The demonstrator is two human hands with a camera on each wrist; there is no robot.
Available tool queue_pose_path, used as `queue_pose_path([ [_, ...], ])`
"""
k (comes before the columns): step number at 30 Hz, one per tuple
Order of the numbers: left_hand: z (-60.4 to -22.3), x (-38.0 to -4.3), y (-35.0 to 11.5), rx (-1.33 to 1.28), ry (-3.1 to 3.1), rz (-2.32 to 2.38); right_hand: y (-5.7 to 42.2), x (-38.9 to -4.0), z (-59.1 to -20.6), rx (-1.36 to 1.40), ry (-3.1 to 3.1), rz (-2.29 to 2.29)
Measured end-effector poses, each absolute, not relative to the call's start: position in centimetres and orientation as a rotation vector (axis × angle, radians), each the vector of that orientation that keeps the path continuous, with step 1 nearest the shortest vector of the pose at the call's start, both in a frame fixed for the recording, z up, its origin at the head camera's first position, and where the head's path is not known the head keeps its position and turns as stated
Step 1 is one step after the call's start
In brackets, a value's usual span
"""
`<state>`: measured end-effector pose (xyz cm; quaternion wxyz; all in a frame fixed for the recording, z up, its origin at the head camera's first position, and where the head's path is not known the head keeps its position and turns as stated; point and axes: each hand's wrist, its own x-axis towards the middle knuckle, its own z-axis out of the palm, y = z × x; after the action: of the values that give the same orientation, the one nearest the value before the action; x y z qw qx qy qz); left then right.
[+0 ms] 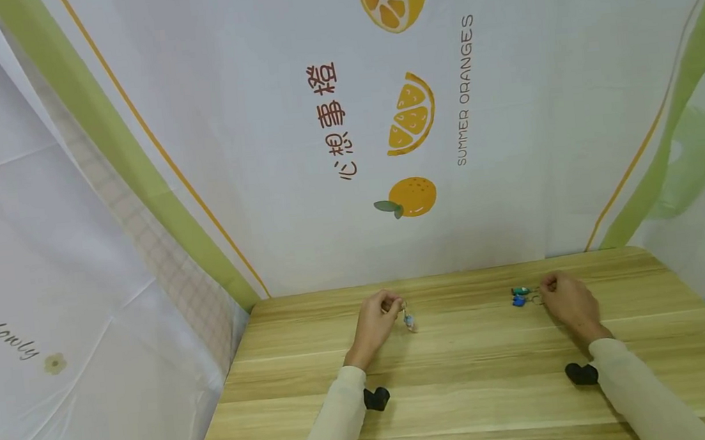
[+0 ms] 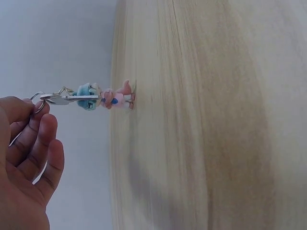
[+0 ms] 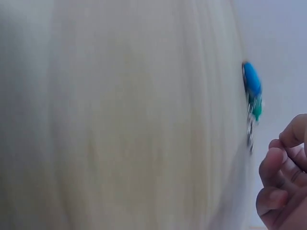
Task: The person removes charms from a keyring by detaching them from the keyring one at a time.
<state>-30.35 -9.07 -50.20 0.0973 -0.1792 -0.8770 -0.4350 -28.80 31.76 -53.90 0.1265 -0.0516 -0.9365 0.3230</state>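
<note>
In the left wrist view, my left hand pinches the metal ring of a keychain between thumb and finger. From the ring hang a flat silver key and a small pink figurine with a light blue hat, its feet close over the tabletop. Toward the table's right side, my right hand hovers beside two more keychains, one green and one blue. Its fingers are loosely curled, thumb and fingertips close together. The right wrist view shows a gap between these fingertips and the metal ring.
The wooden table ends at the back against a white cloth printed with oranges and lettering. More printed cloth hangs at the left, and a pale one at the right. A black device sits at each wrist.
</note>
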Motion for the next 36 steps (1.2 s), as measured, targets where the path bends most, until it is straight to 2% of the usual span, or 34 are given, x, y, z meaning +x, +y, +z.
queue_pose_path([
  [9,-50.4,-30.4,-8.7,-0.556,-2.584,-1.284,26.6,-29.0,-52.9,0.062,-2.652,1.003],
  [16,-50.4,-30.2,-8.5,-0.566,-2.589,-1.305,20.8,-29.1,-52.1,0.394,-2.626,1.054],
  [22,-50.2,-30.1,-8.4,-0.589,-2.593,-1.31,15.6,-28.8,-51.7,0.553,-2.623,1.072],
  [28,-50.3,-30.2,-8.4,-0.613,-2.596,-1.307,12.1,-29.0,-51.8,0.643,-2.628,1.067],
  [36,-50.3,-30.1,-8.4,-0.637,-2.581,-1.341,10.4,-29.2,-52.3,0.633,-2.662,1.128],
])
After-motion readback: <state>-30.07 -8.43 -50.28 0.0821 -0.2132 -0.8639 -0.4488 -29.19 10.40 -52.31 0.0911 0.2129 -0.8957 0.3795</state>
